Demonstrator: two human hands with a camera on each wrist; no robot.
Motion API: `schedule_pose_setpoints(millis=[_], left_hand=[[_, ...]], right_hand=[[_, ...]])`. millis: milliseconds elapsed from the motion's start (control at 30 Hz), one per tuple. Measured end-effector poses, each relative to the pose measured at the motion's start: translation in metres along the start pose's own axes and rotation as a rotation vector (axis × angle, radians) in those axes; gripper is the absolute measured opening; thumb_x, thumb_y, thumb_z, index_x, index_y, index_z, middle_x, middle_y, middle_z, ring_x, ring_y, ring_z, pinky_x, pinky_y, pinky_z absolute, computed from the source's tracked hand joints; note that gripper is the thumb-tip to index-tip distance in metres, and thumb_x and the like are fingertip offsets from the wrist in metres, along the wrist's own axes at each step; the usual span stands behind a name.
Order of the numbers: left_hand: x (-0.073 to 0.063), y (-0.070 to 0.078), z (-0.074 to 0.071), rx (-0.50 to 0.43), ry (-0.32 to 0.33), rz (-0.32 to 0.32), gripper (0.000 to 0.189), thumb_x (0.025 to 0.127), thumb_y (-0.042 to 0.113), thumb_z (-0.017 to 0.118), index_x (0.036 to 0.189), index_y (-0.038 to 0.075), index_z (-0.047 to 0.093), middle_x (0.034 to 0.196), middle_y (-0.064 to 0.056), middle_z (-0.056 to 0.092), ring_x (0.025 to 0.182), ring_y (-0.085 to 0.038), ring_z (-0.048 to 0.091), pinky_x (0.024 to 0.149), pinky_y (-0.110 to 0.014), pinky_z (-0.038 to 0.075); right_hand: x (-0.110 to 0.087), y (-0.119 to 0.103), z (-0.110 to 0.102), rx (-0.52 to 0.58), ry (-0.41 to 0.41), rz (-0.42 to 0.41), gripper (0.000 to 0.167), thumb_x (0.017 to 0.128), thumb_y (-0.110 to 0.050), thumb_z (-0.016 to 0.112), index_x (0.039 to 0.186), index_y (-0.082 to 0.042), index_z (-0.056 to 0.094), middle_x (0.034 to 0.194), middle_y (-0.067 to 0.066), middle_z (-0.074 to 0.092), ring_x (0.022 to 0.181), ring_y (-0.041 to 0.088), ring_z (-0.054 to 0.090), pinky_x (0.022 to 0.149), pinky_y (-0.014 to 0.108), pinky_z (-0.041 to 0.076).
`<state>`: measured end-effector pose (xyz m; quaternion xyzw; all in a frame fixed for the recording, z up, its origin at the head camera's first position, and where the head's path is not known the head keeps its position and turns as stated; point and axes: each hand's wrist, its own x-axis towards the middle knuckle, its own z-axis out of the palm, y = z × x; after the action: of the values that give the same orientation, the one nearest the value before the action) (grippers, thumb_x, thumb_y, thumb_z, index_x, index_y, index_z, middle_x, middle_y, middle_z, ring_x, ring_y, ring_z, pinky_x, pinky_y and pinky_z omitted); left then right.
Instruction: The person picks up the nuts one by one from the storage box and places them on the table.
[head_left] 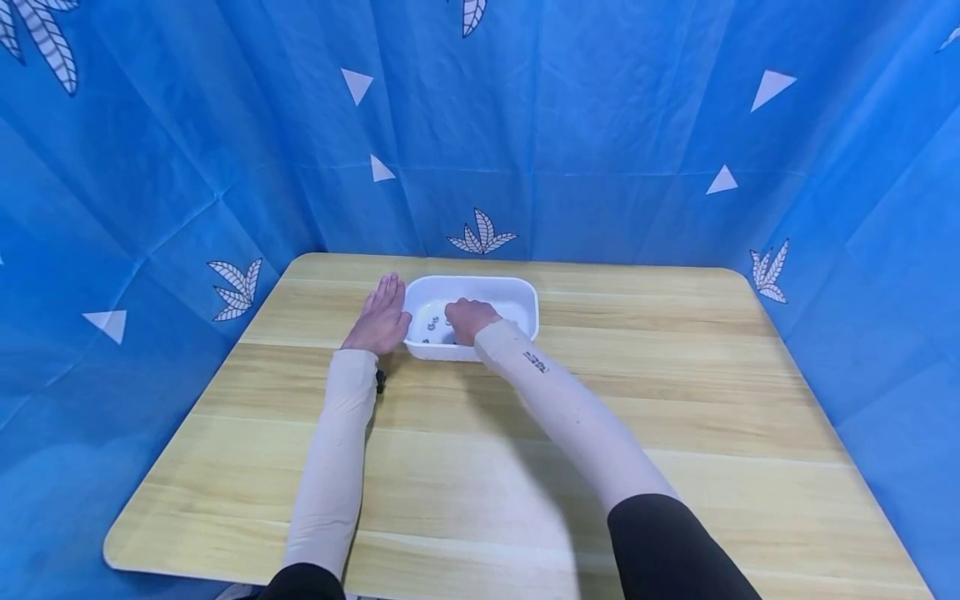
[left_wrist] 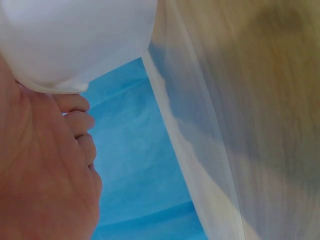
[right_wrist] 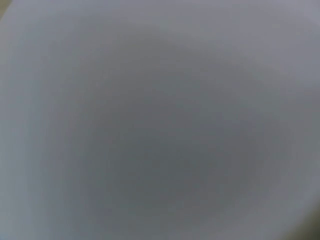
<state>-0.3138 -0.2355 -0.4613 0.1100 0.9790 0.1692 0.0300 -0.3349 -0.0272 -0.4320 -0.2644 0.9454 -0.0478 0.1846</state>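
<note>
A white rectangular plastic tub [head_left: 438,352] stands near the back of the table. Several small grey metallic-looking pieces [head_left: 432,323] lie scattered on its floor, too small to name. My left hand [head_left: 381,318] rests against the tub's left side with its fingers straight; in the left wrist view its palm [left_wrist: 45,165] touches the white wall [left_wrist: 80,40]. Over the front rim, my right hand [head_left: 469,319] reaches down into the tub, knuckles up. Its fingertips are hidden, so whatever they hold cannot be seen. Only a blurred pale grey surface [right_wrist: 160,125] fills the right wrist view.
The tub stands on a light wood-grain table [head_left: 675,375] with rounded corners. A blue curtain [head_left: 600,125] with white leaf and triangle prints hangs behind it and along both sides. My right forearm [head_left: 570,417] crosses above the table in front of the tub.
</note>
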Motion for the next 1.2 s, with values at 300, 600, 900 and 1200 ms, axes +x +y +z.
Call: schedule_pose_setpoints(millis=[300,600,900,1200], left_hand=[[0.000,0.003,-0.001,-0.020,0.002,-0.003,0.068,0.107,0.027,0.026,0.163,-0.005,0.004,0.174,-0.021,-0.007,0.163,-0.036,-0.010,0.133,-0.052,-0.005],[-0.002,0.003,0.000,-0.020,-0.008,-0.014,0.069,0.107,0.027,0.026,0.163,-0.005,0.003,0.174,-0.019,-0.009,0.163,-0.035,-0.012,0.134,-0.052,-0.005],[0.000,0.002,0.001,-0.032,0.006,-0.016,0.069,0.107,0.027,0.026,0.163,-0.005,0.003,0.174,-0.020,-0.007,0.163,-0.035,-0.011,0.134,-0.052,-0.004],[0.001,0.000,0.002,-0.042,-0.005,-0.026,0.069,0.107,0.028,0.027,0.164,-0.004,0.003,0.174,-0.017,-0.010,0.163,-0.033,-0.012,0.134,-0.051,-0.004]], right_hand=[[0.003,0.003,0.001,0.002,0.013,0.004,0.031,0.102,-0.014,0.061,0.133,-0.012,0.062,0.121,0.007,0.068,0.111,0.022,0.065,0.107,0.039,0.054],[-0.001,0.006,0.003,0.136,-0.020,0.023,0.031,0.102,-0.013,0.061,0.132,-0.011,0.059,0.123,0.008,0.065,0.115,0.022,0.063,0.112,0.040,0.051],[0.000,0.011,0.002,0.173,-0.018,0.009,0.027,0.106,-0.016,0.056,0.132,-0.009,0.058,0.120,0.009,0.064,0.112,0.022,0.062,0.111,0.041,0.052],[0.001,0.013,0.002,0.178,0.014,0.009,0.020,0.105,-0.012,0.056,0.124,-0.008,0.060,0.113,0.009,0.065,0.107,0.021,0.064,0.107,0.037,0.054]])
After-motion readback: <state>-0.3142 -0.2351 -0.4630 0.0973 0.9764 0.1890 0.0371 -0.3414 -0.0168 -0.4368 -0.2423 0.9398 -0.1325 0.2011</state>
